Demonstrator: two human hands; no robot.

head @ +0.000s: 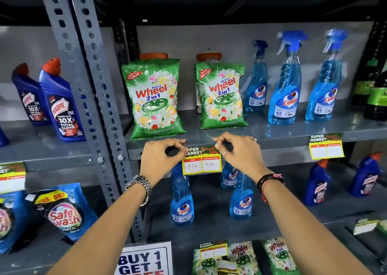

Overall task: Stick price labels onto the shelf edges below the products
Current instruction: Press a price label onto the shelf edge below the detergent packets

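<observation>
A yellow-bordered price label [201, 161] with a black "Super Market" header and handwritten prices lies against the grey shelf edge [272, 149], below two green Wheel detergent bags [154, 99]. My left hand [162, 159] pinches the label's upper left corner with thumb and forefinger. My right hand [236, 151] pinches its upper right corner the same way. Both hands press the top strip to the shelf edge.
Blue Colin spray bottles [285, 82] stand right of the bags, above a second label [326, 148] on the same edge. Harpic bottles [60, 105] sit on the left bay beyond a grey perforated upright [92, 86]. More bottles, bags and a "Buy 1 Get 1" sign [144, 260] are below.
</observation>
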